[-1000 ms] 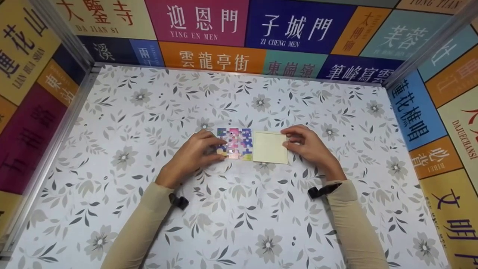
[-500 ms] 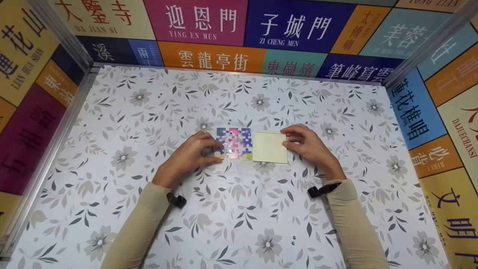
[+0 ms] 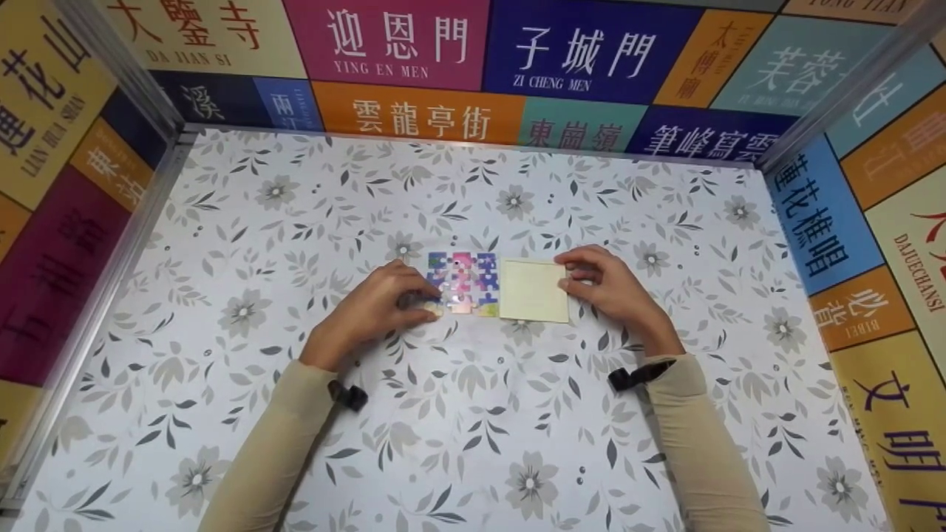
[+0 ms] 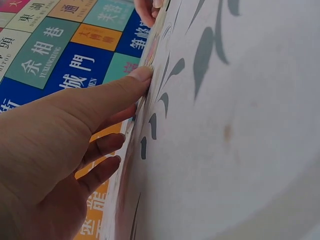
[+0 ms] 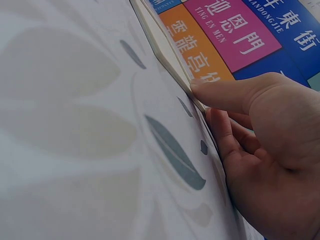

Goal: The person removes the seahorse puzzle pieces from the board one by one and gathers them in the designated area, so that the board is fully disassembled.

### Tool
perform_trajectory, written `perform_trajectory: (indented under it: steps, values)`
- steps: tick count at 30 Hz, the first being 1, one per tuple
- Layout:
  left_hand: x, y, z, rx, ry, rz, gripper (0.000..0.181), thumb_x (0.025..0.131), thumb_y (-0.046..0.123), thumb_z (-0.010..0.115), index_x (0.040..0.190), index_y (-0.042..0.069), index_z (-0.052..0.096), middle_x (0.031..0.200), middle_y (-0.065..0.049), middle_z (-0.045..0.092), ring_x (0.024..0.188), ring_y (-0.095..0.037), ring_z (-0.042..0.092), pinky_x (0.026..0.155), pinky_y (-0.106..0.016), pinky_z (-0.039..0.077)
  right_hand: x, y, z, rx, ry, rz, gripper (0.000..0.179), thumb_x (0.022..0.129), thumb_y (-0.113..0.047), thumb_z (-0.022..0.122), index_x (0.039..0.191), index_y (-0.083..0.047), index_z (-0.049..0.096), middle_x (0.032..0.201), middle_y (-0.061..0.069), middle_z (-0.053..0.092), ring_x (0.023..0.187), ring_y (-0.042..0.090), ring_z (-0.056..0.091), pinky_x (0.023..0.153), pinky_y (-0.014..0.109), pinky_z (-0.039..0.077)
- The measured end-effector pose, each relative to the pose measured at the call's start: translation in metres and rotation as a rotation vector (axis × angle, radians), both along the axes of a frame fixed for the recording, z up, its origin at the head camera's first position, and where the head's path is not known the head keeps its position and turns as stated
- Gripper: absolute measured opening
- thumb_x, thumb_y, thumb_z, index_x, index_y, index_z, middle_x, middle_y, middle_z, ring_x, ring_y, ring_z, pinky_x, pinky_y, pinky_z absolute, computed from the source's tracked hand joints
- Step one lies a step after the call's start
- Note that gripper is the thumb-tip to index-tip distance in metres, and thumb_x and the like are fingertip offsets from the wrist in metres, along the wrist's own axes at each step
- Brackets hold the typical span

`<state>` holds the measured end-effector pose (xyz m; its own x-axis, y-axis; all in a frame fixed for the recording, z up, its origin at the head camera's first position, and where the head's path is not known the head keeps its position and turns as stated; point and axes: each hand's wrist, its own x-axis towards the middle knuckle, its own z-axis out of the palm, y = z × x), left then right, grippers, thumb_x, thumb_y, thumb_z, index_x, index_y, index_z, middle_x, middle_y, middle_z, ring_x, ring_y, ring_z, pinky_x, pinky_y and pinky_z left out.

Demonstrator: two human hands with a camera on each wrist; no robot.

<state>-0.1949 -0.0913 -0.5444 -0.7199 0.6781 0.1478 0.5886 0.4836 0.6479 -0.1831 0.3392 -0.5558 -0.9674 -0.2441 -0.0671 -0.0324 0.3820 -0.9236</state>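
Small jigsaw puzzle pieces point(image 3: 461, 283) with a pink and purple picture lie in rows on the table, with narrow gaps between them. At the lower left corner, the left hand point(image 3: 377, 307) has thumb and index finger around the edges of one puzzle piece point(image 3: 434, 305), which they partly hide. Directly right of the pieces is a square, pale cream puzzle tray point(image 3: 533, 290) with a shallow rim. The right hand point(image 3: 610, 287) grips the tray's right edge; in the right wrist view its thumb point(image 5: 215, 94) lies on the rim, with the fingers curled beside it.
A white tabletop point(image 3: 473, 414) with grey flowers and leaves lies under everything. Colourful panels with Chinese lettering point(image 3: 403, 44) stand along the back and both sides, joined by metal corner posts point(image 3: 151, 74). Dark wrist cameras point(image 3: 347, 397) sit at both cuffs.
The left hand has shifted slightly left and down, and more of the left column of pieces shows. The right hand and tray stay nearly still.
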Motion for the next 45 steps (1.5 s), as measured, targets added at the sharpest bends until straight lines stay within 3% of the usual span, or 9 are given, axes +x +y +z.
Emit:
perform_trajectory:
  steps: [16,22,29,33,37,41,45]
  values:
    - [0.0,0.0,0.002,0.0,-0.008,0.017,0.031,0.094,0.034,0.087,0.118,0.016,0.082,0.116,-0.002,0.078,0.114,-0.023,0.067,0.104,-0.044,0.054,0.001,-0.002,0.002,-0.016,0.005,-0.005,0.038,0.099,-0.011,0.08,0.135,-0.005,0.072,0.139,0.015,0.06,0.121,0.029,0.064,0.099,0.014,0.053]
    - [-0.001,0.003,0.004,0.009,0.02,0.034,0.027,0.095,0.033,0.085,0.115,0.015,0.083,0.114,-0.003,0.078,0.109,-0.023,0.067,0.099,-0.043,0.056,0.0,-0.003,0.003,-0.012,0.018,-0.015,0.036,0.099,-0.009,0.08,0.134,-0.005,0.073,0.136,0.016,0.062,0.121,0.03,0.065,0.1,0.015,0.054]
    - [-0.008,0.005,0.004,0.006,0.076,0.072,0.024,0.098,0.031,0.083,0.115,0.014,0.083,0.113,-0.003,0.078,0.112,-0.024,0.068,0.106,-0.042,0.054,0.0,-0.004,0.003,0.001,0.034,-0.019,0.035,0.099,-0.007,0.079,0.133,-0.005,0.073,0.136,0.016,0.063,0.12,0.032,0.067,0.098,0.017,0.056]
    - [-0.012,0.005,0.002,0.029,0.156,0.158,0.022,0.099,0.029,0.081,0.114,0.013,0.083,0.11,-0.004,0.078,0.109,-0.025,0.068,0.102,-0.043,0.055,0.0,-0.005,0.004,0.009,0.025,-0.019,0.037,0.1,-0.01,0.078,0.136,-0.005,0.071,0.136,0.017,0.063,0.118,0.032,0.068,0.095,0.016,0.057]
    - [-0.017,0.006,0.004,0.034,0.252,0.302,0.027,0.101,0.029,0.079,0.122,0.013,0.079,0.12,-0.006,0.077,0.115,-0.03,0.069,0.103,-0.051,0.054,-0.001,-0.003,0.009,0.059,0.066,-0.051,0.037,0.102,-0.013,0.077,0.137,-0.005,0.071,0.136,0.018,0.066,0.119,0.032,0.068,0.097,0.019,0.056]
    - [-0.024,0.006,0.009,0.017,0.368,0.455,0.032,0.102,0.03,0.076,0.131,0.015,0.075,0.126,-0.008,0.077,0.121,-0.033,0.067,0.107,-0.055,0.048,-0.006,0.004,0.015,0.154,0.184,-0.141,0.035,0.105,-0.018,0.072,0.138,-0.007,0.071,0.14,0.015,0.068,0.129,0.032,0.066,0.11,0.035,0.054]
    - [-0.034,0.003,0.015,-0.02,0.479,0.566,0.041,0.104,0.033,0.074,0.141,0.015,0.07,0.135,-0.01,0.074,0.13,-0.033,0.063,0.123,-0.058,0.035,-0.014,0.016,0.02,0.315,0.324,-0.224,0.045,0.109,-0.027,0.066,0.148,-0.005,0.063,0.154,0.017,0.062,0.148,0.036,0.054,0.126,0.053,0.04]
